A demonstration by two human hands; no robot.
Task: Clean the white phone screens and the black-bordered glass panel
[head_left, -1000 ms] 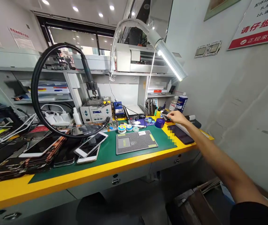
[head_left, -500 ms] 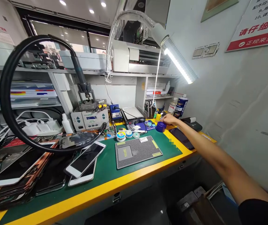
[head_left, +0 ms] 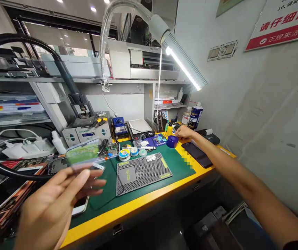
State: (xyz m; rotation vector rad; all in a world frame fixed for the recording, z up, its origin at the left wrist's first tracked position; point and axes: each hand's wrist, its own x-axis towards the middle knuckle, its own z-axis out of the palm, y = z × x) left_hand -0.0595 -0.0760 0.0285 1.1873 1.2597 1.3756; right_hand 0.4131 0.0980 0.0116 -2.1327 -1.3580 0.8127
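Film sheet (head_left: 82, 156) pinched narrowly in my left grip (head_left: 52, 205), over the green mat (head_left: 103, 194).
A thin hold could let it slip; my right grip (head_left: 185, 132), its hold unclear, sits by the blue tin (head_left: 172, 141), easily knocked.

Left hand (head_left: 51, 211) bare; right hand (head_left: 187, 132) bare; right forearm (head_left: 242, 180) bare; black sleeve (head_left: 297, 246) at right upper arm

Yellow-edged workbench (head_left: 128, 211), green mat (head_left: 181, 173), perforated pad (head_left: 143, 173), solder spools (head_left: 124, 155), blue jar (head_left: 172, 141), dark phone (head_left: 197, 154)
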